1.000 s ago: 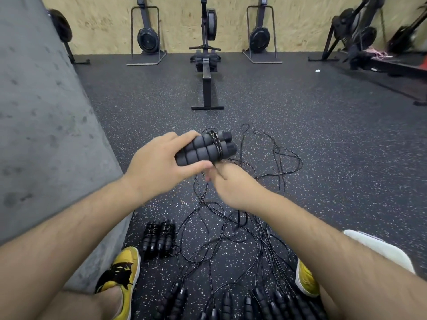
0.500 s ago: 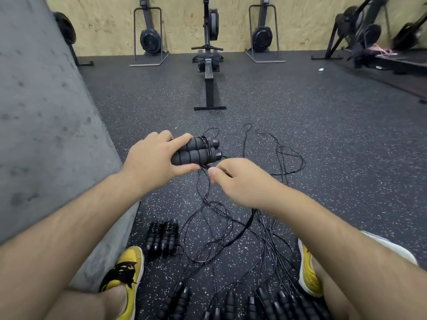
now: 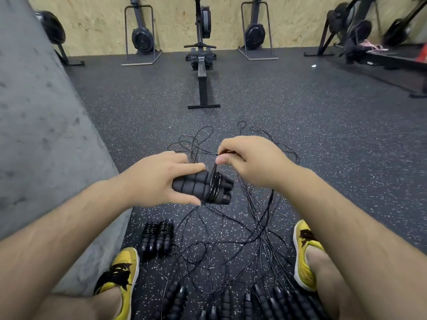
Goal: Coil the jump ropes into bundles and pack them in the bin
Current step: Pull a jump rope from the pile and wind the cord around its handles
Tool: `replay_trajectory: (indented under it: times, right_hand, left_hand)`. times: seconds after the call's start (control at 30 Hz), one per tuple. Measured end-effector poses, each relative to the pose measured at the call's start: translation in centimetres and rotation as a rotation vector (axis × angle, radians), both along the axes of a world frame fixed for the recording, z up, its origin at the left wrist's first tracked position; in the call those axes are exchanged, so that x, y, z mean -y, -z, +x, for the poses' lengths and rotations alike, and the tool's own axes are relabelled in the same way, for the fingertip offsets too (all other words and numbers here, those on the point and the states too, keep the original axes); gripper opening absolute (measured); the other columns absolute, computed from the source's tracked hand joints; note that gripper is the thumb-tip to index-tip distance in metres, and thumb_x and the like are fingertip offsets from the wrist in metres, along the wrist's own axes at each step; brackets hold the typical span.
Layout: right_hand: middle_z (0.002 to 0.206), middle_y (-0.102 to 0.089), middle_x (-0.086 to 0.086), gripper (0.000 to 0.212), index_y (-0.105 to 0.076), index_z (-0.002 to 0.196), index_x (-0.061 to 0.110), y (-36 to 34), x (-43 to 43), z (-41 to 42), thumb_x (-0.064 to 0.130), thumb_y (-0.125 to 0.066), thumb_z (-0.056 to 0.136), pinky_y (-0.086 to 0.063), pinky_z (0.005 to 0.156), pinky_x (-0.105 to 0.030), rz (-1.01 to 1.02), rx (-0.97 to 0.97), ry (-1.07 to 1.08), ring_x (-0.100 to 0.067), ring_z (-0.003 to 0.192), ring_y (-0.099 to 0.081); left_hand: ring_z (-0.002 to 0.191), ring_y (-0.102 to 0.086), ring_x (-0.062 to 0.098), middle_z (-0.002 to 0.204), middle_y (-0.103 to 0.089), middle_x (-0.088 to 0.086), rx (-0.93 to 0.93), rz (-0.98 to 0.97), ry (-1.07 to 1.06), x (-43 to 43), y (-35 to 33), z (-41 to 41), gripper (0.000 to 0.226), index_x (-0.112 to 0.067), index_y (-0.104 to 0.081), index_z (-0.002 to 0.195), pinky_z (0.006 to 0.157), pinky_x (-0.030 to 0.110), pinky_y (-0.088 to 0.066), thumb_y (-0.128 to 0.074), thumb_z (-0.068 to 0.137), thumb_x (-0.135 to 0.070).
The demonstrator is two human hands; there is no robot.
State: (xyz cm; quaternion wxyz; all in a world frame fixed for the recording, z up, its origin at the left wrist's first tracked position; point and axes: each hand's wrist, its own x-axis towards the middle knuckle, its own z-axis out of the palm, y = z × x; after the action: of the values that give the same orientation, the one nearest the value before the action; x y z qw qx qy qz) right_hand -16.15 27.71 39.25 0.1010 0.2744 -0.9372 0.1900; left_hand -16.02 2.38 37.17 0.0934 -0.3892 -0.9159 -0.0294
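Note:
My left hand (image 3: 159,179) grips a pair of black foam jump rope handles (image 3: 203,188) held side by side, with thin black cord wound round them near their right end. Just above and right of the handles, my right hand (image 3: 249,160) pinches that cord between thumb and fingers. Loose black cords (image 3: 231,236) lie tangled on the floor below both hands. A finished coiled bundle (image 3: 158,235) lies on the floor by my left shoe. Several more black handles (image 3: 265,301) lie in a row at the bottom edge. No bin shows.
A grey concrete wall (image 3: 41,135) runs along the left. My yellow shoes (image 3: 120,273) flank the cords. A rowing machine (image 3: 202,72) stands ahead on the speckled rubber floor, with more gym machines (image 3: 360,26) along the plywood back wall and at the right.
My right hand has risen from below the handles to above and right of them, drawing the cord up. My left hand and the handles have dropped lower in view, with more cord wound on.

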Motion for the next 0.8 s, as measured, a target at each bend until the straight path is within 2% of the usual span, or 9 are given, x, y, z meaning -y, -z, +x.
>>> replay_trajectory:
  times: [0.2,0.23,0.3,0.37,0.43,0.47,0.53,0.63,0.8]
  right_hand:
    - [0.073,-0.058,0.016,0.021,-0.057,0.088,0.037,1.1,0.1,-0.5,0.048,-0.041,0.098,-0.042,0.068,-0.031,-0.181,0.087,-0.035,-0.012,0.076,-0.054]
    - [0.071,-0.058,0.018,0.014,-0.054,0.083,0.041,1.4,0.2,-0.4,0.04,-0.046,0.094,-0.041,0.066,-0.03,-0.223,0.123,-0.041,-0.009,0.073,-0.054]
    - [0.07,-0.058,0.024,0.038,-0.054,0.078,0.049,2.1,0.3,-0.7,0.012,-0.053,0.083,-0.039,0.065,-0.029,-0.328,0.216,-0.054,-0.001,0.07,-0.05]
    - [0.073,-0.058,0.023,0.051,-0.056,0.077,0.045,2.2,0.8,-0.6,-0.005,-0.051,0.085,-0.048,0.072,-0.027,-0.397,0.273,-0.022,0.004,0.072,-0.052]
    - [0.073,-0.05,0.019,0.05,-0.047,0.073,0.037,1.8,1.8,-0.1,-0.009,-0.047,0.093,-0.044,0.066,-0.007,-0.425,0.346,0.014,0.011,0.064,-0.052]
    - [0.069,-0.046,0.016,0.049,-0.043,0.07,0.033,1.7,2.4,0.2,-0.008,-0.044,0.096,-0.039,0.059,-0.005,-0.435,0.38,0.015,0.01,0.056,-0.049]
    - [0.058,-0.045,0.014,0.039,-0.046,0.069,0.024,2.3,3.4,0.5,0.006,-0.04,0.102,-0.039,0.058,-0.02,-0.489,0.488,0.014,0.0,0.049,-0.041]
    - [0.056,-0.046,0.013,0.033,-0.057,0.088,0.021,3.2,4.8,1.1,0.033,-0.033,0.108,-0.038,0.053,-0.026,-0.538,0.572,0.015,-0.004,0.048,-0.039]
    - [0.066,-0.053,0.005,0.036,-0.056,0.082,0.026,3.1,6.2,1.6,0.036,-0.033,0.108,-0.04,0.059,-0.03,-0.511,0.531,0.049,-0.011,0.053,-0.047]
  left_hand:
    - [0.093,-0.057,0.008,0.096,-0.057,-0.013,0.148,0.269,0.013,-0.7,-1.7,1.9,0.068,-0.041,-0.051,0.135,0.085,0.035,-0.048,-0.059,0.079,-0.079]
    - [0.096,-0.057,0.007,0.098,-0.058,-0.013,0.181,0.286,-0.009,-0.7,-1.8,2.1,0.067,-0.043,-0.049,0.136,0.088,0.037,-0.049,-0.059,0.079,-0.078]
    - [0.101,-0.058,0.008,0.104,-0.059,-0.013,0.21,0.319,-0.029,-0.8,-2.0,2.5,0.064,-0.044,-0.045,0.137,0.092,0.04,-0.049,-0.058,0.082,-0.074]
    - [0.105,-0.058,0.007,0.108,-0.061,-0.013,0.221,0.377,-0.048,-0.9,-2.1,2.7,0.063,-0.044,-0.044,0.14,0.095,0.04,-0.048,-0.058,0.084,-0.07]
    - [0.105,-0.058,0.006,0.108,-0.06,-0.014,0.201,0.434,-0.075,-0.9,-2.2,2.6,0.064,-0.044,-0.044,0.141,0.095,0.041,-0.048,-0.059,0.084,-0.068]
    - [0.103,-0.058,0.006,0.105,-0.059,-0.014,0.179,0.451,-0.091,-0.8,-2.2,2.4,0.066,-0.044,-0.044,0.143,0.095,0.041,-0.049,-0.059,0.083,-0.069]
    - [0.099,-0.057,0.007,0.101,-0.058,-0.013,0.133,0.486,-0.142,-0.5,-2.1,2.0,0.069,-0.043,-0.044,0.143,0.093,0.042,-0.049,-0.057,0.082,-0.071]
    - [0.095,-0.055,0.01,0.096,-0.055,-0.012,0.059,0.468,-0.232,0.1,-2.0,1.0,0.073,-0.042,-0.044,0.144,0.09,0.04,-0.049,-0.054,0.079,-0.075]
    - [0.097,-0.055,0.018,0.098,-0.054,-0.007,-0.038,0.365,-0.363,0.9,-1.3,-0.1,0.072,-0.046,-0.043,0.144,0.084,0.04,-0.05,-0.053,0.08,-0.078]
